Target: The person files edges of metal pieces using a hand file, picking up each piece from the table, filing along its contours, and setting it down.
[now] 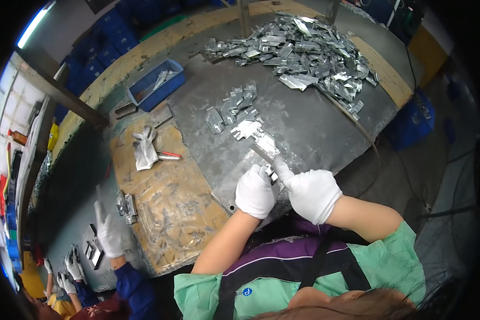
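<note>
My left hand (pixel 255 193), in a white glove, is closed around a small shiny metal part (pixel 272 175); most of that part is hidden by the fingers. My right hand (pixel 313 195), also gloved, grips a flat dark bar that looks like a file (pixel 263 154), with the index finger stretched along it. The bar lies over or against the metal part; exact contact cannot be made out. Just beyond my hands, loose bright metal parts (pixel 266 142) lie on the grey metal tabletop (pixel 314 125). A small group of similar parts (pixel 232 106) sits farther off.
A large heap of metal parts (pixel 304 48) covers the table's far end. At the left stand a blue bin (pixel 160 88), a crumpled glove (pixel 144 152) and a red-handled tool (pixel 169 156). Co-workers' gloved hands (pixel 108 232) are at lower left. A hose (pixel 352 114) crosses the right edge.
</note>
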`<action>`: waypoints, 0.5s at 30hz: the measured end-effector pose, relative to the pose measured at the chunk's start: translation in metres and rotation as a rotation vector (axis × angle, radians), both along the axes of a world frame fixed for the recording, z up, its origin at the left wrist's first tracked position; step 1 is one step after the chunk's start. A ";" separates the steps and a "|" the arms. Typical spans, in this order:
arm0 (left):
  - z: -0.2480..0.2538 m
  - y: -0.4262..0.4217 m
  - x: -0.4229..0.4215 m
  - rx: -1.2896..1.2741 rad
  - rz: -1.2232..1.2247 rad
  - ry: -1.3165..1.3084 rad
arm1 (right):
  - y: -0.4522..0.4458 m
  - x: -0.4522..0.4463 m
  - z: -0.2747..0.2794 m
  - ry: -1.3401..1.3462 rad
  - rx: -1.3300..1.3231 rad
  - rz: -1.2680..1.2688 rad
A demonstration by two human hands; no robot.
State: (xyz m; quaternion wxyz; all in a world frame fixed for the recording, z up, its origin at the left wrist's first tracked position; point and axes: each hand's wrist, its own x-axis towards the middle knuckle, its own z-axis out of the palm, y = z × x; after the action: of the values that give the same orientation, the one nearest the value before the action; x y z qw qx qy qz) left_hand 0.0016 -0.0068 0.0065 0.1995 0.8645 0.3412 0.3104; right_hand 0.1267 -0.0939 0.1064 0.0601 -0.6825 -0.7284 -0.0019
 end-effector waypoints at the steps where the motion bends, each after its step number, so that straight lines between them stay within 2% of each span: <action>1: 0.000 0.001 -0.002 -0.021 -0.010 0.015 | 0.002 -0.002 -0.001 0.014 0.039 0.006; 6: -0.006 0.004 0.000 0.007 -0.018 -0.050 | -0.026 0.003 0.004 -0.029 -0.136 0.010; 8: -0.006 0.003 0.002 0.003 -0.026 -0.049 | -0.010 0.005 0.001 0.072 -0.067 0.022; 11: -0.007 0.002 0.000 -0.005 0.011 0.060 | 0.008 -0.002 -0.004 0.048 -0.033 -0.008; 13: -0.005 0.002 0.000 0.029 0.030 0.037 | 0.001 -0.005 -0.002 0.004 0.019 0.006; 15: -0.004 0.002 -0.001 -0.109 -0.013 -0.035 | -0.026 -0.005 0.005 0.004 -0.116 0.037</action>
State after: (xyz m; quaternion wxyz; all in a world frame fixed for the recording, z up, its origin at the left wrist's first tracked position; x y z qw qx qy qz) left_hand 0.0006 -0.0044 0.0021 0.2540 0.8490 0.3487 0.3050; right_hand 0.1213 -0.1203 0.1116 0.0221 -0.6714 -0.7395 0.0427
